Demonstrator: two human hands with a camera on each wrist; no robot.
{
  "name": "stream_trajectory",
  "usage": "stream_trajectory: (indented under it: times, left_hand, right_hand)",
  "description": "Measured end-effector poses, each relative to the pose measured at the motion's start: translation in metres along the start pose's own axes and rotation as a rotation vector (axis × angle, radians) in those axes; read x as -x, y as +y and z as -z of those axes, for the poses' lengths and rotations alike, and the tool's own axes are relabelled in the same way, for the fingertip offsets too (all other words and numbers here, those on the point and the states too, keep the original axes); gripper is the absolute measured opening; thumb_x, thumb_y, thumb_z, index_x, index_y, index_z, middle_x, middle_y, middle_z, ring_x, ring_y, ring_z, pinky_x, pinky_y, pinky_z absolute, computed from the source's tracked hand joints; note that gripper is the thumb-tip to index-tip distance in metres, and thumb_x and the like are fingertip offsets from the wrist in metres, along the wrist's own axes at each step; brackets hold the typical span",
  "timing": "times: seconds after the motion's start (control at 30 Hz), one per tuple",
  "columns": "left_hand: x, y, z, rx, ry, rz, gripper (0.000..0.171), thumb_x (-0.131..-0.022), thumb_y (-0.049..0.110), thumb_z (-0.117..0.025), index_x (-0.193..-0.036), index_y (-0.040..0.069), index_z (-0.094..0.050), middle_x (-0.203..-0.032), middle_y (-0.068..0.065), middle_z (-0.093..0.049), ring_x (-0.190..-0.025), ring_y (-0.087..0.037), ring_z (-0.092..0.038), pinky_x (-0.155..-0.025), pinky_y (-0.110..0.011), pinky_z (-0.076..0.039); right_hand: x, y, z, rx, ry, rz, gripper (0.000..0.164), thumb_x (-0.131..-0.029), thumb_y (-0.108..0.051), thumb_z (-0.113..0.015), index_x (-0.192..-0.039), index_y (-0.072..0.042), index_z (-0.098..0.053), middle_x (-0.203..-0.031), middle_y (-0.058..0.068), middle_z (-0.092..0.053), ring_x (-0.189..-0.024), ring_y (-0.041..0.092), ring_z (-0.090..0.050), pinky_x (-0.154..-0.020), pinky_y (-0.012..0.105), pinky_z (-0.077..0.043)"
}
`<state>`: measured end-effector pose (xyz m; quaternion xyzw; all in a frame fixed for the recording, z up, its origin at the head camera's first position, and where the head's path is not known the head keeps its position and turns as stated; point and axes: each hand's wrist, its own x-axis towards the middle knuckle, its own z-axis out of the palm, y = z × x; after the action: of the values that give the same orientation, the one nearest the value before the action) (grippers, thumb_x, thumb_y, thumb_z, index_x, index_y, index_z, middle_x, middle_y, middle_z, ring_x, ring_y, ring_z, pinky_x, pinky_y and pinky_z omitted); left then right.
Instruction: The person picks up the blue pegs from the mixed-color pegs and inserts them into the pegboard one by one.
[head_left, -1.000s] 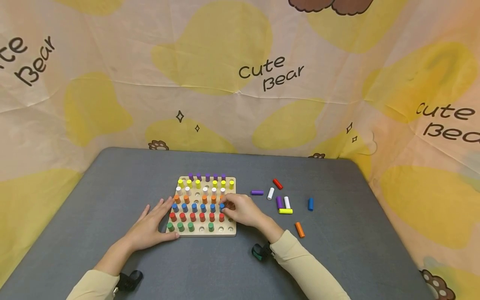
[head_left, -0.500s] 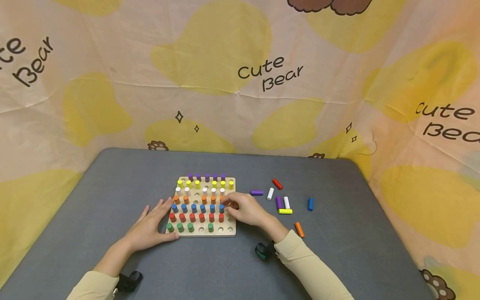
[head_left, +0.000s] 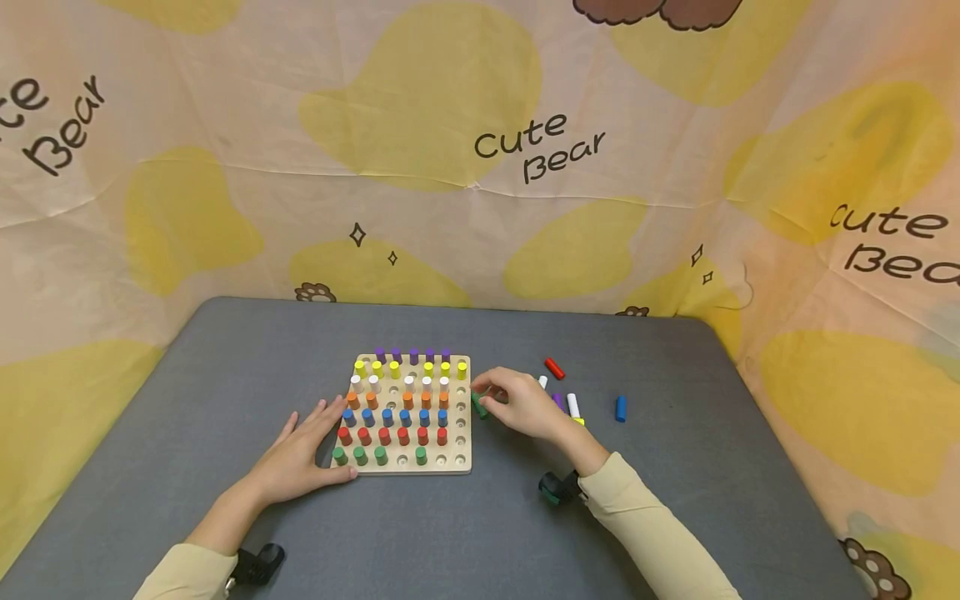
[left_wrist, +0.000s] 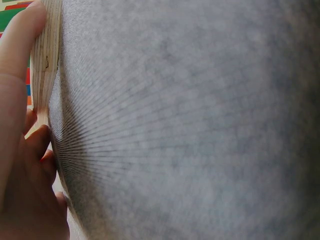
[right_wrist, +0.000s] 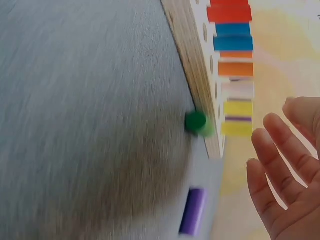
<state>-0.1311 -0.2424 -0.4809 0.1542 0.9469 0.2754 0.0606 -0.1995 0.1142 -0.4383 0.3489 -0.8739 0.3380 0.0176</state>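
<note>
A wooden pegboard [head_left: 467, 429] carries rows of purple, yellow, white, orange, blue, red and green pegs, with some holes bare. My left hand [head_left: 298, 458] lies spread along the board's left side, fingertips touching the edge and thumb [left_wrist: 22, 42] on the front edge. My right hand [head_left: 522, 404] hovers just right of the board, over a green peg [head_left: 479, 406]. Seen from the right wrist, that green peg [right_wrist: 195, 121] lies on the table against the board's side. The fingers [right_wrist: 280, 155] there are spread, apart from it and with nothing in them.
Loose pegs lie on the grey table [head_left: 720, 500] to the right: a red peg [head_left: 554, 368], a blue peg [head_left: 621, 408], a white peg [head_left: 573, 406] and others partly behind my right hand. A purple peg [right_wrist: 193, 211] shows in the right wrist view. Patterned cloth [head_left: 420, 100] hangs behind.
My right hand has moved right, off the blue peg at its row's end, to beside the board. The green peg there is now visible. My left hand has stayed put.
</note>
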Motion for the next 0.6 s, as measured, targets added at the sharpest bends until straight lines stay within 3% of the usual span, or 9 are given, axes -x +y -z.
stream_trajectory:
  times: [0.27, 0.6]
  left_hand:
    - [0.000, 0.001, 0.001, 0.005, -0.005, 0.006, 0.107, -0.066, 0.063, -0.070, -0.147, 0.012, -0.023, -0.152, -0.013, -0.023, -0.140, -0.036, -0.015, -0.108, -0.061, -0.001]
    - [0.000, 0.002, 0.001, -0.004, -0.006, 0.007, 0.107, -0.066, 0.062, -0.070, -0.147, 0.011, -0.023, -0.152, -0.013, -0.023, -0.140, -0.036, -0.015, -0.108, -0.060, -0.002]
  right_hand:
    - [0.015, 0.017, 0.024, 0.013, 0.036, -0.021, 0.023, -0.085, -0.010, -0.066, -0.108, -0.007, -0.064, -0.101, 0.003, -0.065, -0.089, 0.012, -0.060, -0.075, 0.035, -0.053]
    - [0.040, 0.042, 0.060, 0.015, 0.074, -0.111, 0.024, -0.086, -0.009, -0.063, -0.110, -0.012, -0.062, -0.106, 0.008, -0.063, -0.095, 0.023, -0.060, -0.079, 0.044, -0.051]
